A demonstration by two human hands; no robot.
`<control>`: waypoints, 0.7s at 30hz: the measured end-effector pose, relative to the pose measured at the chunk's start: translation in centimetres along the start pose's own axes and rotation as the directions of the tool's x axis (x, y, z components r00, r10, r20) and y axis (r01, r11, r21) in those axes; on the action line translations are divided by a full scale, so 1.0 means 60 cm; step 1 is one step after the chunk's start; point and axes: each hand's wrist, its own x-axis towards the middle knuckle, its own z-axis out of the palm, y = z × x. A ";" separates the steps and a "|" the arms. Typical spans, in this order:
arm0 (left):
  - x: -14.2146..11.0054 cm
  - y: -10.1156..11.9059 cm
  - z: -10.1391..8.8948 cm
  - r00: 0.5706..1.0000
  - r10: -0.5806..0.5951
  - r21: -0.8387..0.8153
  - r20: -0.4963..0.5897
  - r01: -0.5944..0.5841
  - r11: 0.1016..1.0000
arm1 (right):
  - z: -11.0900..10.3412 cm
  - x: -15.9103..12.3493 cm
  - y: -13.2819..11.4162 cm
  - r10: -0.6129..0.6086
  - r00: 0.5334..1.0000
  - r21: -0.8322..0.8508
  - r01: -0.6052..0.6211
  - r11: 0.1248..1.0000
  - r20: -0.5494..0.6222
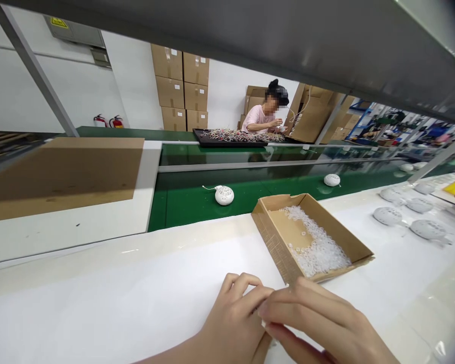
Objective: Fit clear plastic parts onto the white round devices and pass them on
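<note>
Both hands point(311, 318) — just below a cardboard tray point(288, 232) of rings point(318, 250).

the white bench point(98, 283) gives room to pass left of the left hand point(231, 323). the cardboard tray point(276, 237) stands close beyond the right hand point(318, 323), blocking forward reach; past it, round white devices point(389, 216) crowd the bench. a metal shelf point(227, 30) hangs overhead.

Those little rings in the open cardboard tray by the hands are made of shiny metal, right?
Not metal: the head view shows the rings in the open cardboard tray by the left hand and right hand are clear, plastic-looking ones. The tray is as you said.
</note>
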 end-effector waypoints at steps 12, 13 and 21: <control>-0.005 -0.012 0.017 0.996 -0.052 -0.098 0.072 0.059 0.993 | 0.048 -0.059 0.026 0.353 0.922 0.161 -0.329 0.930 -0.158; -0.005 -0.012 0.017 0.996 -0.046 -0.092 0.075 0.053 0.994 | 0.053 -0.062 0.027 0.380 0.905 0.177 -0.349 0.920 -0.190; -0.003 -0.004 0.014 0.999 -0.027 -0.008 0.027 0.028 1.000 | 0.092 -0.097 0.015 0.613 0.765 0.275 -0.556 0.784 -0.201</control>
